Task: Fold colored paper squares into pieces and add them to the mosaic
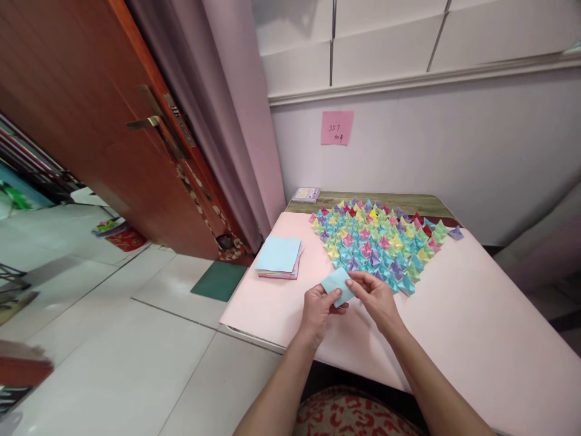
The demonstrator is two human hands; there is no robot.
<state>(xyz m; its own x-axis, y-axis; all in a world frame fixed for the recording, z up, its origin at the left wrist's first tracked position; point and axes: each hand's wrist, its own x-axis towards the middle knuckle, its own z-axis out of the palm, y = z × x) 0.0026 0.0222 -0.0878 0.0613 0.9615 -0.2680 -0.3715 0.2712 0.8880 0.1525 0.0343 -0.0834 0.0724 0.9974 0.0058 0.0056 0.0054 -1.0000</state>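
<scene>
A small light-blue square of origami paper (336, 282) is held up above the near part of the table. My left hand (318, 307) pinches its lower left side, thumb on top and fingers beneath. At its right corner, my right hand (373, 297) grips the paper between thumb and fingers. Whether the square has more than one layer I cannot tell. Just beyond my hands, many folded paper pieces (365, 248) in blue, green, pink, yellow and purple stand in close rows. Left of them sits a stack of square paper (278, 255) with a light-blue sheet on top.
Pink covering lies over the table (490, 327). A small printed pack (306, 194) rests at the far left corner. One purple folded piece (456, 233) stands apart at right. A pink note (336, 128) is on the wall; a brown door (113, 121) stands at left.
</scene>
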